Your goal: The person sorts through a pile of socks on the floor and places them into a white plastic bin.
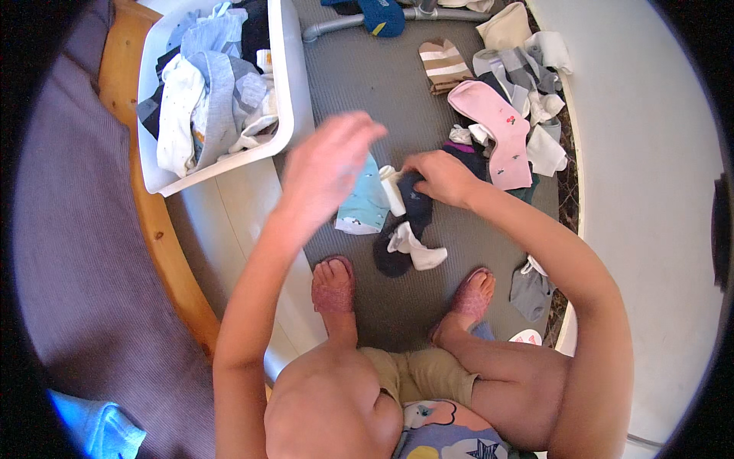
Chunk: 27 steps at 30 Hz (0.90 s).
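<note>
My left hand (330, 158) is blurred and hovers over the top of a light blue sock (362, 206) on the grey mat; whether its fingers hold anything is unclear. My right hand (438, 177) has its fingers on a dark navy sock (417, 201), thumb over its upper part. A rolled white sock (392, 190) lies between the two. Just below, a white ankle sock (417, 248) rests partly on a black sock (392, 252). Right of my right hand, a pink sock with cherries (498, 129) lies across other socks.
A white plastic bin (287, 115) full of socks and cloths stands at the upper left. A striped sock (444, 64), a sock pile (545, 106) and a grey sock (530, 292) lie at right. A metal tube frame (344, 24) crosses the top, beside a blue sock (383, 16).
</note>
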Motion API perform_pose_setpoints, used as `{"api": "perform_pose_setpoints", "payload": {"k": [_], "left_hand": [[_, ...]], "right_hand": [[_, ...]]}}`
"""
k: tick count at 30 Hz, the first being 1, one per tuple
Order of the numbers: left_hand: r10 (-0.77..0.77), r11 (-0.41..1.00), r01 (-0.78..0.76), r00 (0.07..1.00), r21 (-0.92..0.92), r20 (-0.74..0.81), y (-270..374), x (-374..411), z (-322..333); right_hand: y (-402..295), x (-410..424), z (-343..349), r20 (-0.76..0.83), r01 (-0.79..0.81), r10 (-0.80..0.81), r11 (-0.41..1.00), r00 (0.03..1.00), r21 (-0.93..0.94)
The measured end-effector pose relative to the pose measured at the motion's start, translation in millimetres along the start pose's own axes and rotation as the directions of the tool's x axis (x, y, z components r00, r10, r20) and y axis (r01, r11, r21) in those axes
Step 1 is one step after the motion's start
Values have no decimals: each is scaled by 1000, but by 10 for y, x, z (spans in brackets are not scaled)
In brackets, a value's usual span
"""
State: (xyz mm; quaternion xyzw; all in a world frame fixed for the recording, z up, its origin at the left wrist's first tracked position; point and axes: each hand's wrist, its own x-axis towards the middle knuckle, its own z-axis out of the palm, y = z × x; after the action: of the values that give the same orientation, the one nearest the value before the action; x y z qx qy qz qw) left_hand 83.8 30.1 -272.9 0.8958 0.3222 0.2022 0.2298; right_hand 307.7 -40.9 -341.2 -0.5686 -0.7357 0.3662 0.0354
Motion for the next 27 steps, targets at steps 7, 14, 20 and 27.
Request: {"api": "perform_pose_setpoints", "payload": {"k": [7,14,20,27], "left_hand": [[4,1000,-10,965,22,263,-466,-428,636],[-237,795,438,861,-420,449,130,-181,715],[-259,959,283,904,-22,340,173,-31,967],[-352,585,376,916,-719,193,116,-96,354]], "right_hand": [[-123,-829,-391,293,-44,-139,841,946,539],[-30,-1066,-254,-56,-198,250,870,967,451],[-28,-755,-137,-355,-235,179,964,918,-124],[346,-717,-6,-296,-293,252,951,922,-102]]}}
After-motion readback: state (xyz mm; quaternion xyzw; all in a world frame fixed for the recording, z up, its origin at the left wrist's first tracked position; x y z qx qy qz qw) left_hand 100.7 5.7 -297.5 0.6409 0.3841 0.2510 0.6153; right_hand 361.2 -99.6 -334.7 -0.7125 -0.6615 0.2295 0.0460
